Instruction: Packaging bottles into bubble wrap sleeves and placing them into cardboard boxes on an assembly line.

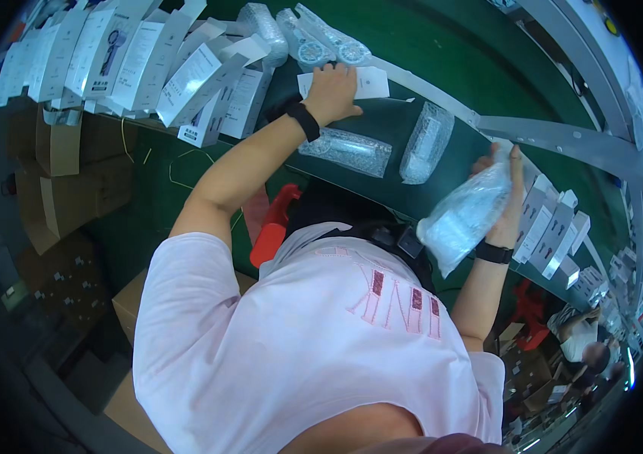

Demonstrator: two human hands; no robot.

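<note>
My right hand (509,200) is wrapped round a bubble-wrapped package (467,216), pale and bulky, held tilted over the table's front edge. My left hand (333,94) reaches across the table and lies over white paper sheets (371,83), fingers spread and thumb out to the side. Just below it, one bubble-wrapped item (355,153) lies flat on the dark green table (393,193). Another bubble-wrapped item (427,144) lies between the two hands. Beyond my left fingertips are wrapped devices with round heads (314,51), resembling handheld fans.
Several open white boxes (136,64) stand crowded at the left, and more boxes (552,234) are at the right. A metal frame bar (563,135) crosses at the right. Cardboard cartons (72,189) are below left; a red stool (272,231) is beneath. Another person (585,340) sits far right.
</note>
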